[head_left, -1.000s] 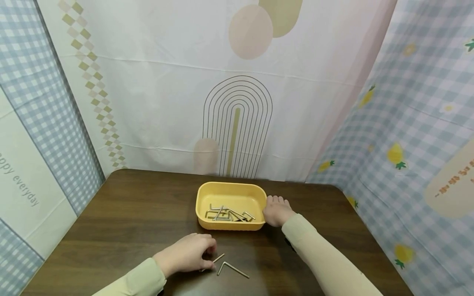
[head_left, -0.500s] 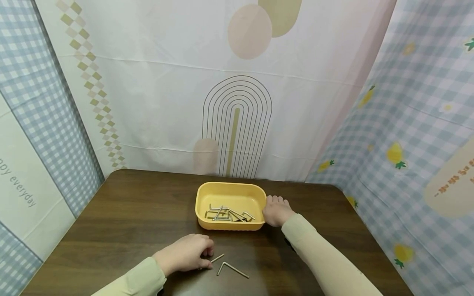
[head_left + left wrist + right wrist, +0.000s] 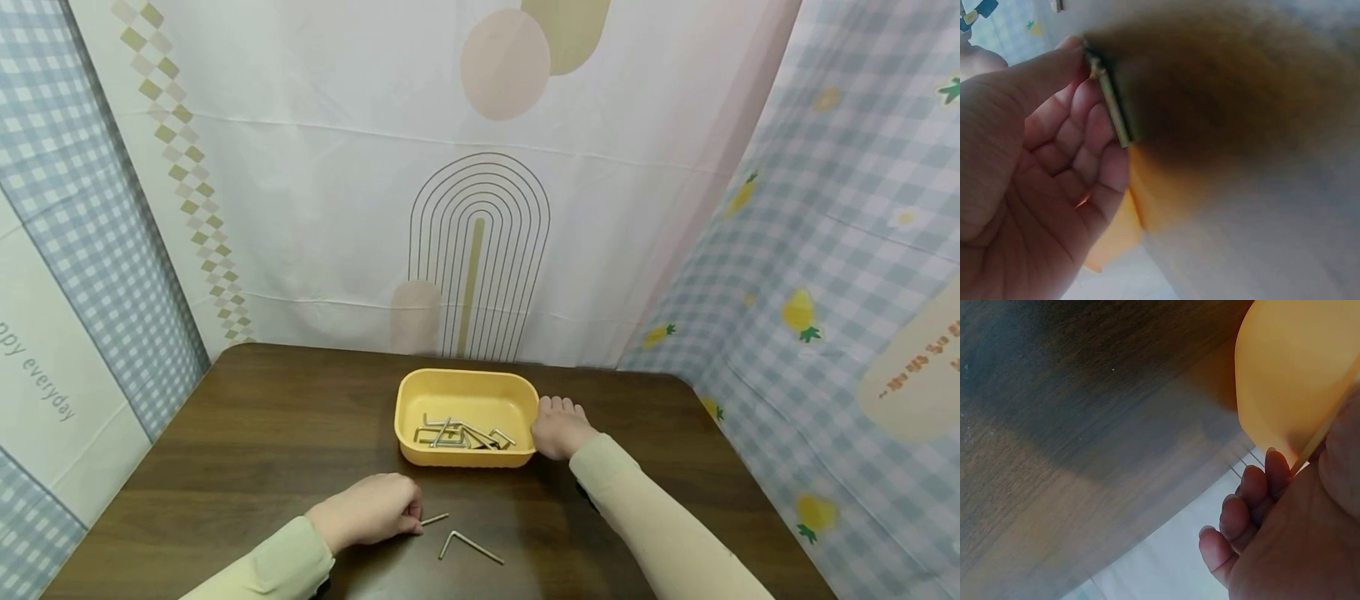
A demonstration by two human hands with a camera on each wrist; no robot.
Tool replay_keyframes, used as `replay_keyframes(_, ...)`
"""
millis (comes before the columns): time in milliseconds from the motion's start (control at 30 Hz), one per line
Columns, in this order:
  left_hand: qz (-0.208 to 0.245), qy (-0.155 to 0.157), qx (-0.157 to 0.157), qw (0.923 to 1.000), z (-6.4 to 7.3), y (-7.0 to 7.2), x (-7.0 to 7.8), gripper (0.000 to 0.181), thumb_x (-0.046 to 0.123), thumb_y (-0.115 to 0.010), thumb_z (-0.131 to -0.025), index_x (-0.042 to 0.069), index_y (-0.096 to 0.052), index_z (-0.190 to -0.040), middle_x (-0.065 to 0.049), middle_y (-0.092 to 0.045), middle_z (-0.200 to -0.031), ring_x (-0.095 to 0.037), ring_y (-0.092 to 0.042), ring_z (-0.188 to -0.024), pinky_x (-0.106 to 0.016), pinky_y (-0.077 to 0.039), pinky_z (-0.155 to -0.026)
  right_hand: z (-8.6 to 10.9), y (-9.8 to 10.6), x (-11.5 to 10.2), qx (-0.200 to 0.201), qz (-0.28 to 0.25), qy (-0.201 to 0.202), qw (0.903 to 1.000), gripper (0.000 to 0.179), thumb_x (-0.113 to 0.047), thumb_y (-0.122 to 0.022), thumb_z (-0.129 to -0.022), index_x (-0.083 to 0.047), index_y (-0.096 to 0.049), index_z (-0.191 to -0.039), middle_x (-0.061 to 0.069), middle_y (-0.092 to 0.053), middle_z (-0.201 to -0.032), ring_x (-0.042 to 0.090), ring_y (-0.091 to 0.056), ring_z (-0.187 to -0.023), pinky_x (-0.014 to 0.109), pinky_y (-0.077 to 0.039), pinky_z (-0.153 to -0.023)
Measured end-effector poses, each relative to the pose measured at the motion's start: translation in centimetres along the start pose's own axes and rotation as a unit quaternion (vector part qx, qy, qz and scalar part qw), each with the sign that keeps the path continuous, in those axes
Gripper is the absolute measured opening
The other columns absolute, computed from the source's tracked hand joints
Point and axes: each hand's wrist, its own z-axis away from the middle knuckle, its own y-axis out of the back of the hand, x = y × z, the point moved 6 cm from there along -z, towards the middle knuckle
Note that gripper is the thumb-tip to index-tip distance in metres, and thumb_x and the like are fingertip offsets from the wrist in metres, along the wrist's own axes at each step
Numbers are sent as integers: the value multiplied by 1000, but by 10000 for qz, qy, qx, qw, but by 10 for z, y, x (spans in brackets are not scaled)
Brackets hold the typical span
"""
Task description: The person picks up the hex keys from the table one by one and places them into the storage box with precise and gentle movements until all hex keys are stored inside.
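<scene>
My left hand (image 3: 369, 510) pinches a hex key (image 3: 435, 519) just above the table. In the left wrist view the hex key (image 3: 1113, 106) lies between thumb and fingers, with part of it hidden. A second hex key (image 3: 477, 546), L-shaped and brass-coloured, lies on the table to the right of that hand. Beyond stands a yellow plastic bin (image 3: 468, 459), where several metal hex keys (image 3: 450, 435) lie in a loose heap. At the bin's right end, my right hand (image 3: 561, 427) holds the rim, its thumb over the edge and fingers along the outer wall (image 3: 1291, 375).
The dark wooden table (image 3: 300, 417) reaches back to a pale printed curtain (image 3: 330, 208). Checked cloth (image 3: 840, 250) hangs along the right side, and more checked cloth (image 3: 97, 167) on the left.
My left hand has closed on the hex key and drawn slightly left, turning the key a little. The right hand, the bin and the other hex key stay in place.
</scene>
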Motion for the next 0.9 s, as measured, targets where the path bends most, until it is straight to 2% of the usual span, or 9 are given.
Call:
replay_keyframes(133,-118,4,-136,9998,1,0,2,29,23,-73,-81,26,-54,-58,18,-44,-55,-3,-41,-49,-23,-37,-48,1,1,0,9,-15,5,10000,26,-16,-34,-99,1,-44,-116,17,-45,-109,32,-40,-100,48,-31,-92)
replay_keyframes(367,-443,-17,-103,9990,1,0,5,26,15,-68,-66,26,-49,-52,20,-37,-47,-3,-37,-45,-23,-31,-43,2,1,0,-1,-41,21,10000,26,-16,-34,-99,0,-44,-116,16,-45,-108,31,-39,-98,48,-31,-91)
replay_keyframes(567,-239,15,6,9997,1,2,4,23,16,-68,-65,26,-50,-54,19,-39,-49,-3,-38,-46,-23,-32,-44,0,-1,1,-47,-50,0,10000,28,-17,-34,-99,1,-44,-119,17,-45,-112,32,-40,-101,49,-31,-94)
replay_keyframes(733,112,41,258,9996,-5,15,4,19,16,-68,-69,25,-52,-70,16,-45,-61,-2,-43,-53,-23,-38,-50,1,-1,1,-32,-36,-9,10000,28,-16,-34,-99,1,-44,-119,17,-45,-112,32,-39,-101,49,-31,-93)
replay_keyframes(900,330,-151,638,9973,-12,37,10,17,16,-66,-75,25,-53,-78,16,-48,-66,0,-46,-57,-22,-41,-54,-1,-2,1,-16,-55,-2,10000,24,-16,-34,-99,0,-44,-115,15,-43,-105,31,-38,-96,48,-31,-90)
